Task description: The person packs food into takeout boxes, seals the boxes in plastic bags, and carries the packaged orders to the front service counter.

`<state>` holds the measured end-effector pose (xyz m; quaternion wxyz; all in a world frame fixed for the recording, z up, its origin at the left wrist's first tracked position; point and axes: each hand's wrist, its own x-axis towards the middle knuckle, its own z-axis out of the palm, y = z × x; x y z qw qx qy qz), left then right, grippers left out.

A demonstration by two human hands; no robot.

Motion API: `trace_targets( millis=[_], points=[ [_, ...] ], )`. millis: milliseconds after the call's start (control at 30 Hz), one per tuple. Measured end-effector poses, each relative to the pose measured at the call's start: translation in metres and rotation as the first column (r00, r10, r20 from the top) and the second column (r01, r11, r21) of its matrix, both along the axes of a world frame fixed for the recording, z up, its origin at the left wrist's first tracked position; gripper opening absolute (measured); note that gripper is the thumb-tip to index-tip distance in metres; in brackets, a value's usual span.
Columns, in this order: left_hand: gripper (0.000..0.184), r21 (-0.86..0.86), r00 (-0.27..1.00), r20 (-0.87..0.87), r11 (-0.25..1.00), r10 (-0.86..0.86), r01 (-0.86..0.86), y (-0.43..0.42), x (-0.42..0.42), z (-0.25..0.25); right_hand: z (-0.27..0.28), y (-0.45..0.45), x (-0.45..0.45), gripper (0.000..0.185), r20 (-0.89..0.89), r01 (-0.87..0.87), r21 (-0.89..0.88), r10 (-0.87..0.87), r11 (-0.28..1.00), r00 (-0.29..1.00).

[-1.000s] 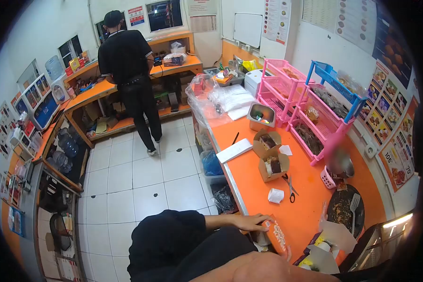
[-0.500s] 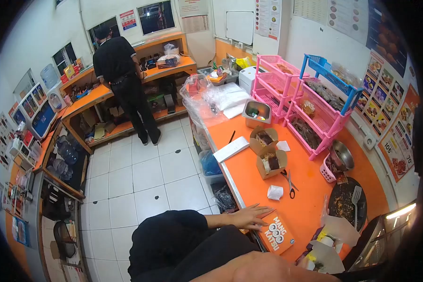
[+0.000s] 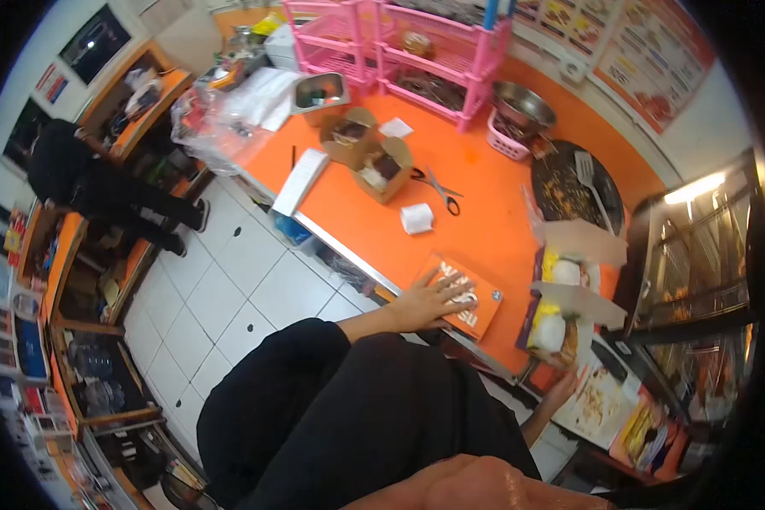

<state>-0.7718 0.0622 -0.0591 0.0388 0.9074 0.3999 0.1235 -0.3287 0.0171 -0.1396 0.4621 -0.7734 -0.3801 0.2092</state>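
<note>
My left hand (image 3: 438,302) lies flat with spread fingers on a closed orange box with white lettering (image 3: 478,319), near the table's front edge. At lower right, my right hand (image 3: 559,393) is low beside the near open food box (image 3: 549,327), which shows white rice and something yellow. Its fingers are small and blurred, so whether they grip anything is unclear. Just behind is a second open food box (image 3: 565,269) with similar contents. A white tray with brown crumbs (image 3: 599,404) lies right of my right hand.
On the orange table (image 3: 484,204) are scissors (image 3: 438,189), an open brown food box (image 3: 382,174), a crumpled white paper (image 3: 416,218) and a dark pan with a spatula (image 3: 561,183). Pink racks (image 3: 433,55) stand behind. A glass cabinet (image 3: 697,229) is at right. A person (image 3: 85,174) stands far left.
The view has turned right and down, so the table sits further left. My right hand has come into view by the food boxes. My left hand now covers more of the orange box.
</note>
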Motion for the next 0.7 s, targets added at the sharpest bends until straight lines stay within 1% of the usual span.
trace_targets(
  millis=[33,133,233,267,300,333,367,400,467,567,633,667,700],
  points=[
    [0.084,-0.001,1.000,-0.004,1.000,0.003,-0.003,0.002,-0.001,0.003,0.012,0.005,-0.004,0.051,0.058,0.021,-0.017,-0.020,1.000,0.998],
    [0.081,-0.025,0.999,0.040,1.000,0.004,-0.003,0.003,-0.001,0.004,0.028,0.021,-0.008,0.058,0.030,0.092,0.063,-0.094,0.994,0.995],
    [0.069,-0.101,0.956,0.294,0.995,0.009,0.022,0.004,-0.004,0.015,0.005,0.039,0.010,0.061,0.183,-0.002,-0.130,0.026,0.991,0.983],
    [0.054,-0.139,0.870,0.493,0.989,0.027,0.049,0.012,-0.006,0.018,0.001,0.043,0.011,0.063,0.099,-0.077,-0.012,0.077,0.997,0.992],
    [0.049,-0.222,0.765,0.614,0.973,0.193,-0.067,0.017,-0.011,0.017,0.011,0.043,0.006,0.063,0.012,-0.097,-0.050,0.097,0.994,0.995],
    [0.044,-0.321,0.620,0.702,0.933,0.351,-0.165,0.023,-0.018,0.014,0.021,0.040,0.002,0.064,-0.077,-0.121,-0.087,0.115,0.989,0.990],
    [0.043,-0.344,0.488,0.747,0.891,0.451,-0.296,0.035,-0.029,0.006,0.031,0.037,-0.007,0.064,-0.167,-0.150,-0.122,0.128,0.981,0.978],
    [0.043,-0.379,0.337,0.780,0.826,0.528,-0.417,0.050,-0.042,-0.006,0.030,0.035,-0.011,0.063,-0.137,-0.131,-0.121,0.114,0.984,0.984],
    [0.045,-0.435,0.180,0.722,0.641,0.668,-0.632,0.078,-0.066,-0.021,0.021,0.029,-0.017,0.063,-0.079,-0.098,-0.120,0.089,0.988,0.993],
    [0.051,-0.566,0.086,0.579,0.476,0.811,-0.673,0.098,-0.068,-0.022,0.008,0.024,-0.024,0.064,-0.083,0.047,-0.032,-0.050,0.998,0.995],
    [0.048,-0.576,0.115,0.626,0.557,0.771,-0.598,0.111,-0.075,-0.053,0.034,0.016,-0.047,0.064,-0.096,0.059,-0.010,-0.060,0.998,0.994],
    [0.048,-0.579,0.128,0.649,0.596,0.750,-0.556,0.112,-0.074,-0.051,0.046,0.012,-0.058,0.064,-0.101,0.067,0.000,-0.066,0.998,0.993],
    [0.047,-0.588,0.110,0.714,0.678,0.691,-0.441,0.112,-0.072,-0.049,0.046,0.011,-0.059,0.065,-0.190,0.078,0.026,-0.072,0.997,0.979]
  ],
)
